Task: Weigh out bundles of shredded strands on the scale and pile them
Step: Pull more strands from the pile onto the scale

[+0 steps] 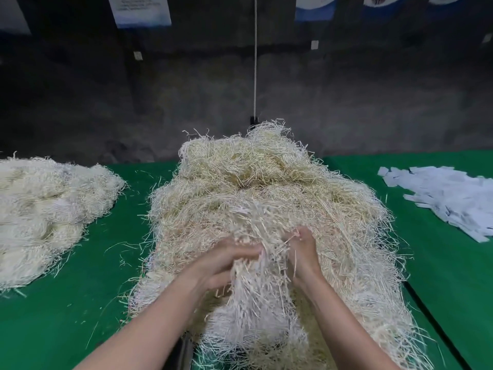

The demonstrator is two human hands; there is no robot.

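Green cloth-covered table (80, 303) under dim light, with a dark, rough wall (346, 89) behind it at 12 o'clock. A white cord (255, 62) hangs straight down the wall, and a pale posted sheet (141, 9) is fixed high at 11 o'clock, its text too blurred to read. A large heap of shredded strands (266, 182), straw-coloured to off-white, fills the centre of the table and reaches the near edge at 6 o'clock. Both forearms reach in from 6 o'clock. The left hand (229, 260) has its fingers curled into a tuft on the near slope of the heap. The right hand (301, 252) is just beside it, fingers curled, with thin strands pinched at the fingertips. Between the two hands is the bundle (261, 289), paler than the heap beneath, its loose ends trailing toward 6 o'clock. It lies against the heap, and I cannot tell whether it is lifted clear. A second, flatter pile of strands (45, 209) sits at 9 o'clock, well apart from the heap. Stray strands lie scattered on the cloth between them. White paper slips (453, 201) lie spread at 3 o'clock. A dark edge (184, 351) shows under the heap at 6 o'clock; I cannot tell what it is.
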